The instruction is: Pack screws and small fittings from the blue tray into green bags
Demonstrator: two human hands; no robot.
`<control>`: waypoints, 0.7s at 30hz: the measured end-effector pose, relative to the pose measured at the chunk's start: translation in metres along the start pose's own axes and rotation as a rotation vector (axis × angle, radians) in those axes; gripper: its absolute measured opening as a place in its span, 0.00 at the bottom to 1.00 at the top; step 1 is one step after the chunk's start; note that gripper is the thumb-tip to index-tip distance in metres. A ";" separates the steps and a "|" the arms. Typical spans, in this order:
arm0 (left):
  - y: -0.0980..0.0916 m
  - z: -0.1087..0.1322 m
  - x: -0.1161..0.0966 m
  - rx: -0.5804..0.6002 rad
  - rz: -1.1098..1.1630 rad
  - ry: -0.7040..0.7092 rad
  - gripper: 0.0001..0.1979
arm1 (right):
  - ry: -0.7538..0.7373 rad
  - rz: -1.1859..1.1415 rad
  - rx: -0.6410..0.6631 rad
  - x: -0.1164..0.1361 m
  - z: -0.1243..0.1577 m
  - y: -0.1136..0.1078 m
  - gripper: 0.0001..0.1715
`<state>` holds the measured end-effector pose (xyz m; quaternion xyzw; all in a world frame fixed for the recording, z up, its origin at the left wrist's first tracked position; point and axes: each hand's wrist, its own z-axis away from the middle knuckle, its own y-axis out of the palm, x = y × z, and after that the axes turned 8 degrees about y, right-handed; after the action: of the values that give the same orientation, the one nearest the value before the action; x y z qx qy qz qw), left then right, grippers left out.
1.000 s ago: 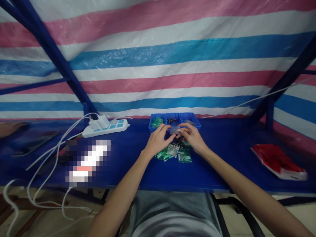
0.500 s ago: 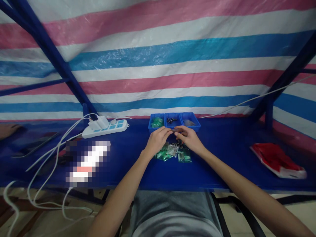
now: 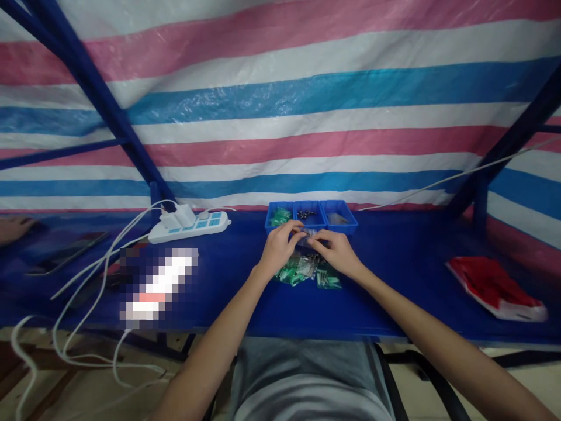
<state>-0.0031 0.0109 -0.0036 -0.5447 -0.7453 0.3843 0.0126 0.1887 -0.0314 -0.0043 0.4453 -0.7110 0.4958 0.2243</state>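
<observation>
Between my two hands is a small clear plastic bag [image 3: 309, 237], pinched at its sides. My left hand [image 3: 283, 242] is closed on its left side with thumb and fingertips. On the other side my right hand [image 3: 335, 248] grips the bag the same way. What the bag contains is too small to make out. Below my hands lies a pile of small packets [image 3: 295, 270] with green and silvery parts. One packet [image 3: 328, 279] with green and pale pieces lies at the pile's right. Just beyond my fingers stand three joined blue bins [image 3: 339, 229].
The left bin holds green pieces [image 3: 280, 217], the middle one dark screw-like parts [image 3: 307, 214]. A white power strip [image 3: 190, 228] with cables lies to the left, a phone [image 3: 68, 252] farther left. Another person's hand [image 3: 15, 230] shows at the left edge. A red and white package [image 3: 495, 286] lies right.
The clear bag shows more plainly between my fingers, where it was mostly hidden before. My fingers have shifted slightly; the view has moved a little.
</observation>
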 end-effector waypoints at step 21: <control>-0.006 0.000 -0.015 0.077 -0.026 0.116 0.16 | 0.283 -0.483 0.037 -0.009 -0.006 0.002 0.19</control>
<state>-0.0017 -0.0022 0.0053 -0.5555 -0.7350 0.3802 0.0817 0.1907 -0.0223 -0.0100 0.5322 -0.5369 0.4980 0.4248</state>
